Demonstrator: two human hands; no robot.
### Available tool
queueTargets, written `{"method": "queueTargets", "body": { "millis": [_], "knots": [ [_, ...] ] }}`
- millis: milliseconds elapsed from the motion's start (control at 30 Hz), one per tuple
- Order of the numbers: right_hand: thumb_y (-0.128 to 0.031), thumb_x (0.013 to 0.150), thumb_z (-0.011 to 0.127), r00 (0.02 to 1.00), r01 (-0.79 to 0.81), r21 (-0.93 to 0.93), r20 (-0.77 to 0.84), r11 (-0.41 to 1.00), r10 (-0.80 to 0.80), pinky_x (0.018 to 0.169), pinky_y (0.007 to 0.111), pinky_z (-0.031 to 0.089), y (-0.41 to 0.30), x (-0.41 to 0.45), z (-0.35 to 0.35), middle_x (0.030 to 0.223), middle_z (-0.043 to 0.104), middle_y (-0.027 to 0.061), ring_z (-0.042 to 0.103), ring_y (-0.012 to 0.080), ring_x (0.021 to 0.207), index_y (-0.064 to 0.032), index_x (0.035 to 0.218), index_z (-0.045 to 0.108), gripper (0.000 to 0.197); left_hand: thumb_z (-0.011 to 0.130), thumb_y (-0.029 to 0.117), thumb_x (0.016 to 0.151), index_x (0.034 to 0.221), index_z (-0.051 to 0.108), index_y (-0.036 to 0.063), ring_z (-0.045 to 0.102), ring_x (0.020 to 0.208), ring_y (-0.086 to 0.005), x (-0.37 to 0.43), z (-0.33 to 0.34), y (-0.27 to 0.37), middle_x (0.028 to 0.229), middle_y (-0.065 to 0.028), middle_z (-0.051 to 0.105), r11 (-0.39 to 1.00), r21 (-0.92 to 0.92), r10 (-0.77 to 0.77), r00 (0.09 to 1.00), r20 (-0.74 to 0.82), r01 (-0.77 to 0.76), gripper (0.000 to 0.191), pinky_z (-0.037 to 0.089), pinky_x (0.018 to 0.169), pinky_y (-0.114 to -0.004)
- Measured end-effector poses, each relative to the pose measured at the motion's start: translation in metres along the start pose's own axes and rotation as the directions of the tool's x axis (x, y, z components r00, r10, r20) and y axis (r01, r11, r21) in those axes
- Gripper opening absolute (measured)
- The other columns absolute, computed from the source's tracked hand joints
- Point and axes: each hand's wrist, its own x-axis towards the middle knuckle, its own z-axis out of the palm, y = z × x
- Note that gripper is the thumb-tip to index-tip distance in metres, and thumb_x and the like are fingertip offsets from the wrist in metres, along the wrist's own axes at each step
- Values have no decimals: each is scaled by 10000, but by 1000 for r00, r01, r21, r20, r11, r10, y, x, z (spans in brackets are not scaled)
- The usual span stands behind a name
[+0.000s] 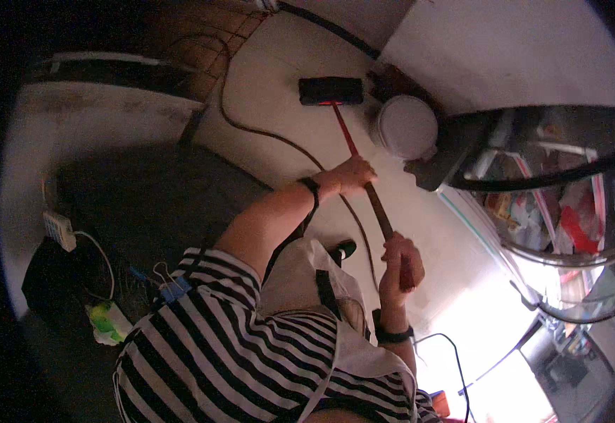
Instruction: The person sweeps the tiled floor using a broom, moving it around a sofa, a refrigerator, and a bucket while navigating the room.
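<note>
Both hands are on the red-and-dark handle (351,138) of a long-handled floor tool that looks like a broom. My left hand (351,174) grips the handle partway down. My right hand (403,261) is wrapped around its upper end, closer to my body. At the far end, the wide black head (331,91) lies on the pale floor (265,113), tinted red where the handle joins it. Dim light hides whether the head has bristles. Just right of it is a round whitish lidded container (408,127).
A dark cable (265,132) snakes across the floor beneath my left arm. On the right is a clear rounded case (566,248) holding zip bags and mixed items. A power strip (60,231) sits at left, beyond a dark surface (165,185). Glare brightens the lower right floor.
</note>
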Motion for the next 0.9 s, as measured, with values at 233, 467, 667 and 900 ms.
{"method": "queueTargets", "body": {
  "millis": [233,467,667,900],
  "knots": [
    [2,910,486,977,-159,43,-133,986,164,827,368,455,-14,-93,-81,705,565,89,482,142,654,-30,796,496,119,644,205,673,765,593,105,526,843,-267,-29,72,117,763,-65,554,996,-38,-71,987,147,77,145,335,823,-449],
    [-6,906,529,938,-223,-58,-284,973,198,717,330,444,-43,-156,-176,659,545,71,460,133,597,-33,752,492,161,602,178,672,783,586,114,520,922,-272,5,155,233,829,-60,564,975,-215,92,985,148,-59,129,315,806,-445],
    [38,802,565,967,-220,-292,-188,931,169,669,310,447,-96,-172,-210,679,551,86,519,195,638,4,732,523,88,628,193,636,700,525,126,531,799,-270,41,226,325,733,-30,523,852,-461,286,958,8,-250,138,344,726,-445],
    [-79,813,577,958,-17,-455,-264,890,-116,530,315,406,-147,-153,-202,643,538,121,512,247,575,-11,694,524,147,621,257,683,679,505,128,546,763,-268,54,154,383,694,-59,525,790,-457,439,898,-42,-408,174,327,701,-451]
  ]
}}
